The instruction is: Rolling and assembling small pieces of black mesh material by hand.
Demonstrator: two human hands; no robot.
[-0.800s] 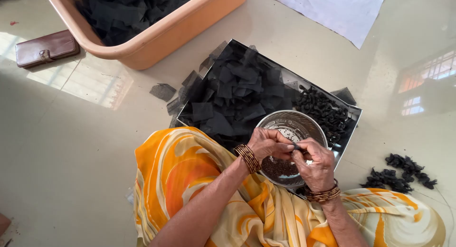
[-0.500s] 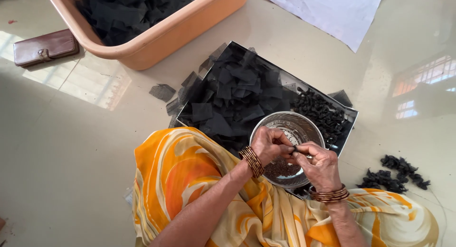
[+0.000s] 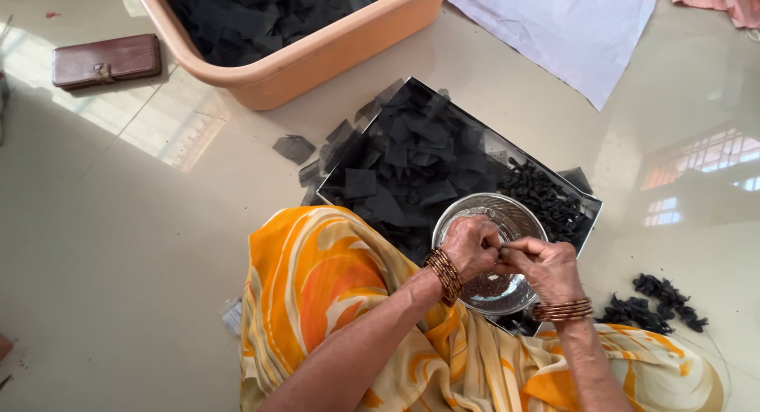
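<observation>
The left hand point(image 3: 472, 246) and the right hand point(image 3: 545, 268) meet fingertip to fingertip directly above a round, shiny steel bowl point(image 3: 492, 222). Both hands are curled closed, the fingers pinched together on something small and dark between them; what that piece is cannot be told, since the fingers hide it. Each wrist carries a stack of thin golden-brown bangles point(image 3: 445, 276). Under the hands, the bowl's bottom shows a layer of small dark grains.

The bowl sits in the near corner of a square, shallow metal tray point(image 3: 412, 86). Beyond the left hand, the tray is heaped with flat black fabric squares point(image 3: 404, 163); beyond the right hand, along the tray's far side, lies a mound of small black twisted bundles point(image 3: 546, 197). A few loose black squares lie on the glossy pale floor point(image 3: 119, 246) just outside the tray, farther out past the left hand.

Off to the outer side of the right hand, well apart from it, a second small pile of black twisted pieces point(image 3: 657, 305) rests on the floor. Near the forearms lies orange, yellow and white patterned cloth point(image 3: 324, 277) draped over the person's lap.

Far beyond both hands stands a large peach-coloured plastic tub point(image 3: 317, 60) full of more black fabric, with a white sheet point(image 3: 562, 24) beside it and a brown leather wallet point(image 3: 107, 61) on the floor far to the left.
</observation>
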